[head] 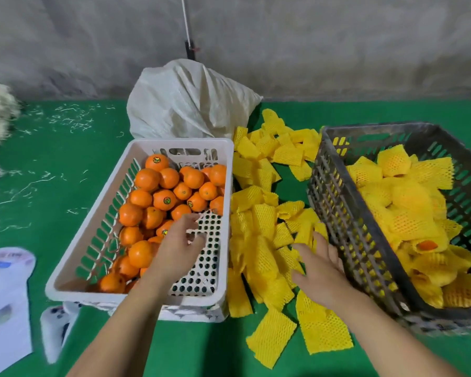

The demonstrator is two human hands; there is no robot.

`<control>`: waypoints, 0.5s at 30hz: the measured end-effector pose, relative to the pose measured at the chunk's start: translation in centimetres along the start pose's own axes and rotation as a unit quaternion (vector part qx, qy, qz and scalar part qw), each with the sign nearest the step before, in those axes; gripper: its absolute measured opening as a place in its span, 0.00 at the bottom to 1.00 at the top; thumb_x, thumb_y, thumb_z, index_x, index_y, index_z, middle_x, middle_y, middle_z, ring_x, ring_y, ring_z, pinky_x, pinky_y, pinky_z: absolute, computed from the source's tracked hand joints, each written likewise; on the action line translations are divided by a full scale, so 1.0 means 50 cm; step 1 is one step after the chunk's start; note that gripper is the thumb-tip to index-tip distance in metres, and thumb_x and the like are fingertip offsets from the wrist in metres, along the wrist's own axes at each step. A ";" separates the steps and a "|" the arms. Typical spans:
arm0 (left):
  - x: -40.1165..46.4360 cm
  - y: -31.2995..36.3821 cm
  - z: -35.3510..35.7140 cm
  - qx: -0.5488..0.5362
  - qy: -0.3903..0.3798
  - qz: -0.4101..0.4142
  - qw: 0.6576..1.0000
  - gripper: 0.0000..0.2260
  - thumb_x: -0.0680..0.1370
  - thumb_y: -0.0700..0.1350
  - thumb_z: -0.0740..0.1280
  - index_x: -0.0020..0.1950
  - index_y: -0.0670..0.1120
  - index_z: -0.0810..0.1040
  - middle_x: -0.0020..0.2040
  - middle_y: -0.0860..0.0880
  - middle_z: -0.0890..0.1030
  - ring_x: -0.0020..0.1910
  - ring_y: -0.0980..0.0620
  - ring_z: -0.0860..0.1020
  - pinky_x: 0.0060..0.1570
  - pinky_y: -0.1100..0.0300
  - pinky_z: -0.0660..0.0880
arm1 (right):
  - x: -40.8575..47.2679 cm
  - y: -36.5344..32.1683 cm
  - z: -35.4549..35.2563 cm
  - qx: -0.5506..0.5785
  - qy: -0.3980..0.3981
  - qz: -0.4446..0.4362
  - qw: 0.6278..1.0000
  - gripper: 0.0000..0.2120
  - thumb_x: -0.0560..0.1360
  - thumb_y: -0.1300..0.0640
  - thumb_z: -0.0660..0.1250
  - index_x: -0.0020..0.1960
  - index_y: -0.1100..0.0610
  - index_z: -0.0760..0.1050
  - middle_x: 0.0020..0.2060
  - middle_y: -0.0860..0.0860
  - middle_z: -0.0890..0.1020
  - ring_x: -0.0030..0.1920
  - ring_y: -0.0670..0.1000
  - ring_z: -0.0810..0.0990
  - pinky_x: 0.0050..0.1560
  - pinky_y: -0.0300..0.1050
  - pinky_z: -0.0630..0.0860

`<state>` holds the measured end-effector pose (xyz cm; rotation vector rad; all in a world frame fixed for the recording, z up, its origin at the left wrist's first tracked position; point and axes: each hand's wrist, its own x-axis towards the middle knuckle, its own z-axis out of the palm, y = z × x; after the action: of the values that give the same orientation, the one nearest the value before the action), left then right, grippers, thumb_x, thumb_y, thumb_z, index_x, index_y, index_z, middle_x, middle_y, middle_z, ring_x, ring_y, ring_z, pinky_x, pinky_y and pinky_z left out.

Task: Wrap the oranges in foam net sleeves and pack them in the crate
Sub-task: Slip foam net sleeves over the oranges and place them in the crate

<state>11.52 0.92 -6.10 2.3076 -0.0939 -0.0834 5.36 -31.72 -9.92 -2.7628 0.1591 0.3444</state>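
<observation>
Two bare forearms at 6 o'clock, left hand point(174, 240) loosely open over white crate point(93, 213) of oranges point(158, 197), holding nothing, right hand point(318, 270) spread flat on yellow foam net sleeves point(259, 235), dark crate point(346, 221) of wrapped oranges point(408, 213) at 3 o'clock

Fruit-packing workroom — bare concrete wall point(337, 44), green floor mat point(52, 159), crates, woven sack point(185, 102)
</observation>
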 end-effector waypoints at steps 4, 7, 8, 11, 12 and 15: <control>0.039 -0.107 -0.063 0.405 -0.180 -0.082 0.893 0.37 0.79 0.60 0.68 0.84 0.56 0.55 0.79 0.46 0.64 0.77 0.38 0.63 0.76 0.40 0.63 | 0.000 0.031 0.106 -0.014 -0.118 0.087 0.989 0.48 0.76 0.42 0.69 0.80 0.38 0.36 0.79 0.51 0.37 0.78 0.62 0.52 0.73 0.58 0.65; 0.039 -0.130 -0.065 0.506 -0.252 -0.111 0.818 0.37 0.77 0.57 0.74 0.82 0.51 0.62 0.79 0.47 0.61 0.77 0.37 0.56 0.79 0.35 0.54 | 0.010 0.040 0.128 0.011 -0.149 0.098 0.984 0.50 0.77 0.54 0.70 0.80 0.39 0.35 0.74 0.52 0.53 0.72 0.59 0.62 0.66 0.56 0.72; 0.039 -0.129 -0.060 0.534 -0.264 -0.105 0.796 0.39 0.75 0.56 0.77 0.81 0.50 0.64 0.79 0.46 0.61 0.77 0.37 0.56 0.79 0.34 0.52 | 0.014 0.039 0.130 0.023 -0.145 0.095 0.985 0.46 0.78 0.59 0.68 0.82 0.41 0.39 0.71 0.53 0.58 0.69 0.58 0.66 0.65 0.55 0.74; 0.040 -0.118 -0.048 0.607 -0.267 -0.131 0.737 0.37 0.76 0.52 0.75 0.82 0.55 0.62 0.80 0.47 0.59 0.78 0.34 0.56 0.77 0.31 0.52 | 0.024 0.025 0.132 0.076 -0.116 0.060 0.989 0.33 0.80 0.67 0.63 0.81 0.50 0.59 0.68 0.54 0.65 0.65 0.56 0.73 0.64 0.53 0.75; 0.040 -0.113 -0.046 0.626 -0.267 -0.148 0.717 0.37 0.78 0.52 0.73 0.84 0.56 0.59 0.81 0.45 0.57 0.79 0.32 0.55 0.76 0.29 0.54 | 0.026 0.018 0.129 0.115 -0.097 0.046 0.988 0.30 0.80 0.67 0.63 0.79 0.53 0.63 0.69 0.55 0.67 0.67 0.56 0.73 0.66 0.53 0.74; 0.041 -0.098 -0.048 0.627 -0.262 -0.170 0.714 0.36 0.81 0.50 0.69 0.85 0.56 0.54 0.80 0.43 0.58 0.76 0.35 0.66 0.69 0.37 0.72 | 0.027 -0.009 0.109 0.226 -0.021 0.019 0.974 0.23 0.82 0.64 0.64 0.75 0.52 0.69 0.66 0.52 0.72 0.64 0.54 0.75 0.62 0.54 0.75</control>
<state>13.96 5.77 -8.18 3.5503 0.0101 -1.2113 5.54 -29.44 -15.07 -2.3036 0.2471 0.3289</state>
